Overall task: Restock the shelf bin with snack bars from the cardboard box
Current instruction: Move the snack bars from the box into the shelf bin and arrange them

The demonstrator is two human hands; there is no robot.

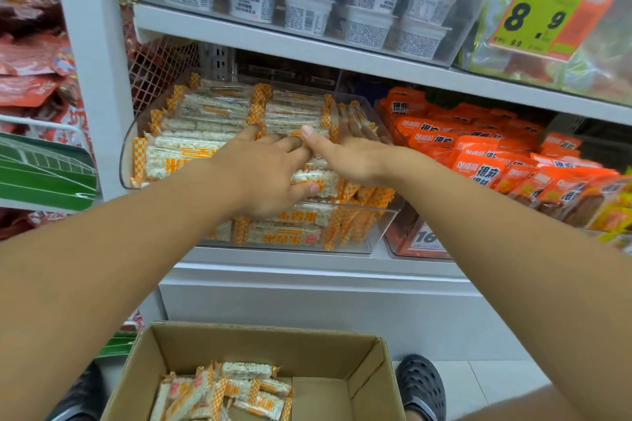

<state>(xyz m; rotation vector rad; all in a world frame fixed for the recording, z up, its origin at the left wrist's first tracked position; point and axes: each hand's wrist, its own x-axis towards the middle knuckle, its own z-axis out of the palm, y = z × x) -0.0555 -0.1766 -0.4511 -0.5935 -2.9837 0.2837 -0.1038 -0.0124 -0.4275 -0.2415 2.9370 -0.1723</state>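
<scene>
- Snack bars (205, 120) lie flat in rows inside the clear shelf bin (383, 225), which sits at the front edge of the middle shelf; the rows look packed that way so the printed wrappers face the aisle and more can go on top.
- Both hands work at the bin's front right part, on top of the stack. The left hand (263, 174) lies palm down with its fingers curled over a bar, the thumb tucked under its near side, seemingly seating it in the row.
- The right hand (352, 154) is beside it, thumb up and touching the left fingers; its fingers reach down among the bars against the bin's right wall and are mostly hidden, so I cannot tell whether they hold anything.
- Both arms stretch forward from the bottom corners.
- On the floor below, the cardboard box (362, 383) stands open between the person's shoes (422, 383), a loose heap of bars left in it, so restocking seems unfinished.
- Orange packets (478, 150) fill the neighbouring bin.
</scene>
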